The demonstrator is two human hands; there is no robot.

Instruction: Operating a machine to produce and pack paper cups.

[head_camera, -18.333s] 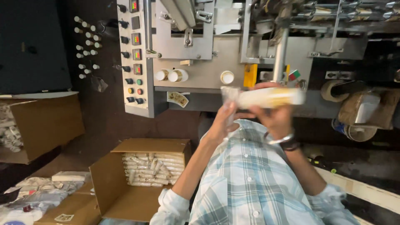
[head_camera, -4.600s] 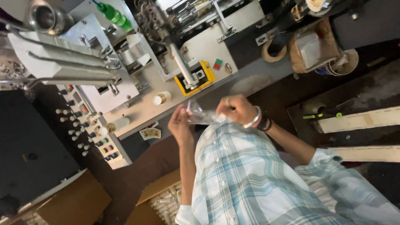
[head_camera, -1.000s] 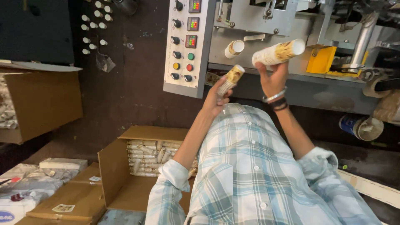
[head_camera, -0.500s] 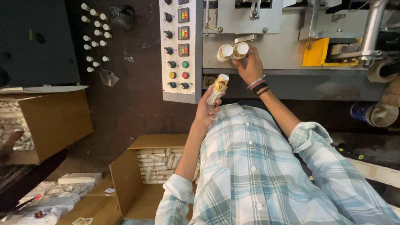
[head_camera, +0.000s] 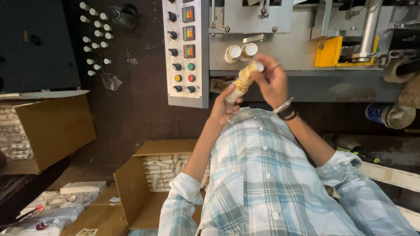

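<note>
A stack of paper cups (head_camera: 241, 84) is gripped at its lower end by the left hand (head_camera: 225, 105) and at its top by the closed right hand (head_camera: 271, 81).

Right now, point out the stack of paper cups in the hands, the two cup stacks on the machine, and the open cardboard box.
stack of paper cups (head_camera: 239, 85), head view, printed side.
two cup stacks (head_camera: 240, 51), head view, white tops.
open cardboard box (head_camera: 131, 192), head view, left wall.
</note>
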